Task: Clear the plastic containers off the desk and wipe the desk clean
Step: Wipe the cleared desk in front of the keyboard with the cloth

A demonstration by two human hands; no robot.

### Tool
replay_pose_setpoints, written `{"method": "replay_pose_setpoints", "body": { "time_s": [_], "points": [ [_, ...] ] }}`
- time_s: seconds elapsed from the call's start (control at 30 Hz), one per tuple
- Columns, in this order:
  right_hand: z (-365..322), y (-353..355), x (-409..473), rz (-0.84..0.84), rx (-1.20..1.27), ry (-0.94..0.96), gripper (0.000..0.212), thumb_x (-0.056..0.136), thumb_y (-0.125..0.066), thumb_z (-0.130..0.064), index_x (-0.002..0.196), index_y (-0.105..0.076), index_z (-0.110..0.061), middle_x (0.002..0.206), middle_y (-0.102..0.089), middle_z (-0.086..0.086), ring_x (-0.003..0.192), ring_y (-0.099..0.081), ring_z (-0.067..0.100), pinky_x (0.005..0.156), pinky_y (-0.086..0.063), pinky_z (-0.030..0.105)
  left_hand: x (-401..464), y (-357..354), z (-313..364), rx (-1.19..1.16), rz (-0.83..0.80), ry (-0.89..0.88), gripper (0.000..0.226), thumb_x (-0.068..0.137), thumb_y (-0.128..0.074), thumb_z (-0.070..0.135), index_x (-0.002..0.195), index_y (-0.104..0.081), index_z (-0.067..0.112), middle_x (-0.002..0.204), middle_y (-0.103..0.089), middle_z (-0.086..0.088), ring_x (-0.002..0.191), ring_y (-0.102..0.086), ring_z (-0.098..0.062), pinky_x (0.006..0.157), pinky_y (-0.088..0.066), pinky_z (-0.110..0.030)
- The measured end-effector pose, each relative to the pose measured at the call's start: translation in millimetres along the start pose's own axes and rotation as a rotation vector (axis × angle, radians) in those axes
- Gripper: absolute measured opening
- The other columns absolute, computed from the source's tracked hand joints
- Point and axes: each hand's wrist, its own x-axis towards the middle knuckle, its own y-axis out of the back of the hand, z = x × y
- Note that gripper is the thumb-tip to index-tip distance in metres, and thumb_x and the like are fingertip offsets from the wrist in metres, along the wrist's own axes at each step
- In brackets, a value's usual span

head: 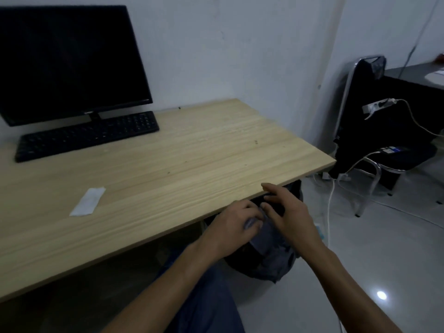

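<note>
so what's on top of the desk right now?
On the desk: a monitor, a keyboard and a white wipe. No containers in view. The keyboard hides the monitor's base.

Desk (pixel 192 150) mostly open; keyboard (pixel 86 137), perhaps a wipe (pixel 87 201), obstruct left.

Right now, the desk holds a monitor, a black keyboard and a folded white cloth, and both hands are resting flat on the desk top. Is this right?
Not quite. The head view shows the left hand and right hand off the desk, just past its front edge over a dark bag, not flat on the top. The monitor, black keyboard and folded white cloth are on the desk as you say.
</note>
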Motion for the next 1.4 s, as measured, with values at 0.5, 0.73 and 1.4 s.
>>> {"method": "replay_pose_setpoints", "body": {
  "time_s": [0.5,0.73,1.4],
  "points": [
    [-137.2,-140.7,50.0,-0.518,0.022,0.248,0.049,0.096,-0.046,-0.044,0.142,-0.040,-0.030,0.147,-0.040,-0.015,0.133,-0.033,-0.003,0.102,-0.020,0.003,-138.1,167.1,-78.7,-0.015,0.425,0.375,0.018,0.093,-0.060,0.013,0.100,-0.071,0.026,0.103,-0.062,0.017,0.103,-0.057,-0.001,0.089,-0.049,-0.027],
    [-193.0,-229.0,56.0,-0.776,-0.247,0.368,0.086,0.086,-0.016,-0.070,0.154,-0.004,-0.019,0.161,0.003,-0.003,0.147,0.006,0.007,0.119,-0.002,0.029,-194.5,199.8,-122.9,0.162,0.563,0.507,0.018,0.091,-0.061,0.017,0.096,-0.069,0.032,0.104,-0.060,0.021,0.102,-0.055,-0.001,0.088,-0.039,-0.009],
    [-189.9,-326.3,146.0,-0.750,-0.551,0.224,0.096,0.086,-0.016,-0.076,0.153,0.002,-0.010,0.161,0.005,0.005,0.148,0.007,0.015,0.120,0.003,0.037,-187.8,260.9,-240.9,0.584,0.592,0.694,0.040,0.088,-0.045,0.037,0.111,-0.069,0.016,0.122,-0.062,-0.004,0.114,-0.055,-0.023,0.094,-0.043,-0.039]
  ]
}}
